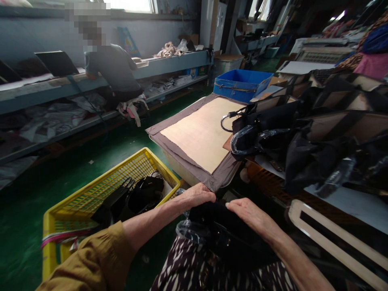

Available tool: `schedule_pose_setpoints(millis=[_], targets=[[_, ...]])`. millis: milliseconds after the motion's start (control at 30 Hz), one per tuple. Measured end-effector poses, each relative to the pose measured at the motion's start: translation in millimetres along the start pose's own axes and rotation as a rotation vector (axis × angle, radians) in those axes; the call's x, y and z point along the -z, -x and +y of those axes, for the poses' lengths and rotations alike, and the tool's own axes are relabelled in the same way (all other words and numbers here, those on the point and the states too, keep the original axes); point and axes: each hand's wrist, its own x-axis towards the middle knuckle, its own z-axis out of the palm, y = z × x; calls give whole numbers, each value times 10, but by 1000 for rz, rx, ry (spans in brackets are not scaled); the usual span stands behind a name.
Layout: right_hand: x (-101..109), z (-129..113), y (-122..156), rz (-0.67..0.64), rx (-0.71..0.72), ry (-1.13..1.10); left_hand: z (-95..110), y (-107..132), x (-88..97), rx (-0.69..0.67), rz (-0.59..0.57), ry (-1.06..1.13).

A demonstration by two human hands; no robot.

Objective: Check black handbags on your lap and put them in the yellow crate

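My left hand (197, 195) curls over the top edge of a black handbag (224, 234) resting on my lap, with clear plastic wrap at its left side. My right hand (247, 212) grips the same top edge from the right, fingers bent over it. Both hands sit just below the near corner of a padded work board (200, 135) with a tan centre and a grey-brown border.
A yellow plastic crate (91, 194) with black bag parts stands on the green floor at my left. Black and tan bags (303, 125) are piled at the right. A blue bin (241, 83) sits beyond the board. A person (117, 70) works at a long bench behind.
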Motion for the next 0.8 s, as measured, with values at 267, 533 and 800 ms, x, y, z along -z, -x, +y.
schedule_pose_setpoints(millis=[267, 533, 800], targets=[[-32, -10, 65, 102, 113, 48, -47, -24, -19, 18, -1, 17], [-29, -47, 63, 159, 172, 201, -59, 2, 8, -123, -41, -42], [-23, -45, -10, 138, 107, 204, -102, -3, 1, -180, -75, -115]])
